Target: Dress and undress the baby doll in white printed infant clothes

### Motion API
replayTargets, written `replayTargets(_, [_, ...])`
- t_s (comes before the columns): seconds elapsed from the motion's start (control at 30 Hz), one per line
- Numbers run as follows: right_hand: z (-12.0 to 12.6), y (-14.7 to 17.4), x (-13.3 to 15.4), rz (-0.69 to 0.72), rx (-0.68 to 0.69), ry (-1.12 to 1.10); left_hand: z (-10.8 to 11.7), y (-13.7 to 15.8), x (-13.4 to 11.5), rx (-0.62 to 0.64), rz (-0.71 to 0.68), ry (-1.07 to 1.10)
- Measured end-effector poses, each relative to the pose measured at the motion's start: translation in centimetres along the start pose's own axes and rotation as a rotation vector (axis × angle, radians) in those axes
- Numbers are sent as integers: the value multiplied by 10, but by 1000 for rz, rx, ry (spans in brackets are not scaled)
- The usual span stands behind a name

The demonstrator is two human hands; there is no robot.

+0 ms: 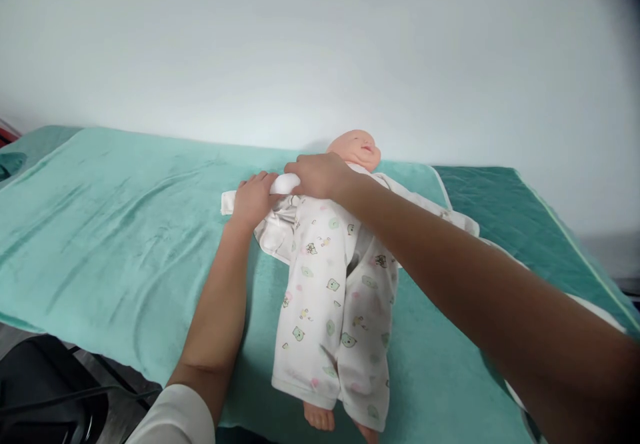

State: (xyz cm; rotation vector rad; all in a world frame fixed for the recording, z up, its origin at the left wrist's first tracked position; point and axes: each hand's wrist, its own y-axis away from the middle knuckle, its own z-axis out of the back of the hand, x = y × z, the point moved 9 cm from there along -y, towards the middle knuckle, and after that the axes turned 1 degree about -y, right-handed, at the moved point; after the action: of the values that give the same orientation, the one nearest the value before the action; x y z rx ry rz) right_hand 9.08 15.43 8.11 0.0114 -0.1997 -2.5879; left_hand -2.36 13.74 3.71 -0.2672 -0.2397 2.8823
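A baby doll (356, 148) lies on its back with its head at the far side, wearing white printed trousers (320, 297). A white top (277, 236) is spread under and around its upper body. On the doll's arm at the left, my left hand (254, 197) closes around the white sleeve (228, 203), whose cuff sticks out beyond my fingers. My right hand (320, 176) grips the same sleeve nearer the shoulder, reaching across the doll's chest. White cloth bulges between my two hands. My fingers and forearm hide the doll's hand and part of its chest.
A light teal blanket (125, 231) covers the table, with a darker green cover (493, 211) at the right. Behind stands a white wall (310, 51). The top's other sleeve (457, 221) stretches to the right. A black chair (47, 391) is at the lower left.
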Motion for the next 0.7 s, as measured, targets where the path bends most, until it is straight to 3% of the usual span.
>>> replayTargets(0.27, [4,11,-29,-40,-81,-313,1,1,15,6,105,-3])
replayTargets(0.43, [13,59,-58,-103,-409,-568,3,5,30,-17,242,-18])
replayTargets(0.53, [-15,104,-93,-283,-670,-703,3,8,34,-15,336,-47])
replayTargets(0.6, [-44,132,-114,-452,-789,-667,2,8,34,-7,355,-63])
replayTargets(0.7, [-76,155,-126,-572,-797,-465,0,7,32,-2,349,-82])
